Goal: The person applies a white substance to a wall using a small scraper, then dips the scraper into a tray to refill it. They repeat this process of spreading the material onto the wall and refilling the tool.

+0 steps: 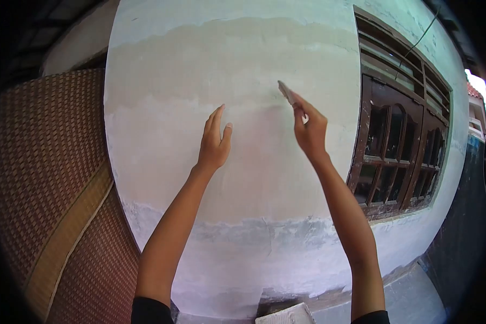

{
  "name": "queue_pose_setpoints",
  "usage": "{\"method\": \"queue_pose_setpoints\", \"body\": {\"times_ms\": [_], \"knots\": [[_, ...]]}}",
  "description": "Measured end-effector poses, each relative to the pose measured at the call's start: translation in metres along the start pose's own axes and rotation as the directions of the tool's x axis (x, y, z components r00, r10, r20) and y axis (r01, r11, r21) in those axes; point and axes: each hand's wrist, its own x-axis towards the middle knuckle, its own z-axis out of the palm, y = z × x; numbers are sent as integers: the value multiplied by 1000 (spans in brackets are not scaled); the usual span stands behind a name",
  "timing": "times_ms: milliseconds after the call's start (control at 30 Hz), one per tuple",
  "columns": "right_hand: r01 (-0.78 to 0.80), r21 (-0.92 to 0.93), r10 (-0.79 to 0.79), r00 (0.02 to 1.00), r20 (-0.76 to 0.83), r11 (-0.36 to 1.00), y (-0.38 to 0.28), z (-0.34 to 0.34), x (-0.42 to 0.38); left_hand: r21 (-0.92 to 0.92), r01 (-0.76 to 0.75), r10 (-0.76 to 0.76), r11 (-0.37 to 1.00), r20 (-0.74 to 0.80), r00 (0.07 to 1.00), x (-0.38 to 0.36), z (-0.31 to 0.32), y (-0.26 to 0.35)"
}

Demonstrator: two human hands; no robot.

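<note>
My left hand (214, 141) is raised before the pale plastered wall (243, 178), its fingers stretched upward and the thumb apart, holding nothing. To its right, my right hand (311, 128) grips a thin, flat, greyish scraper (286, 93), seen nearly edge-on. The scraper's dark tip points up and left and overlaps a beige band of the wall. My fingers hide its lower end. Around both hands the wall has smooth beige and whitish patches, with rougher bluish-white paint above and below.
A brown wooden window (397, 146) with panes and slats is set in the wall at right. Woven matting (54, 135) with a yellowish strip covers the left side. At the wall's foot lies a whitish flat-topped object (286, 315), beside a grey ledge (410, 297).
</note>
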Motion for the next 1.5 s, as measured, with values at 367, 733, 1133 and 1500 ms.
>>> {"method": "queue_pose_setpoints", "body": {"times_ms": [367,733,1133,1500], "knots": [[329,-532,-221,941,258,780,29,45,-36,132,-290,301,948,-76,950,16,23,-44],[430,-629,-71,856,511,647,28,40,-28,221,-406,434,887,-97,896,22,28,-57],[510,-482,-141,777,613,713,27,7,-36,258,-391,421,883,-72,904,21,30,-54],[352,-439,34,748,663,826,-20,-22,-35,231,-368,387,901,-42,921,19,24,-47]]}}
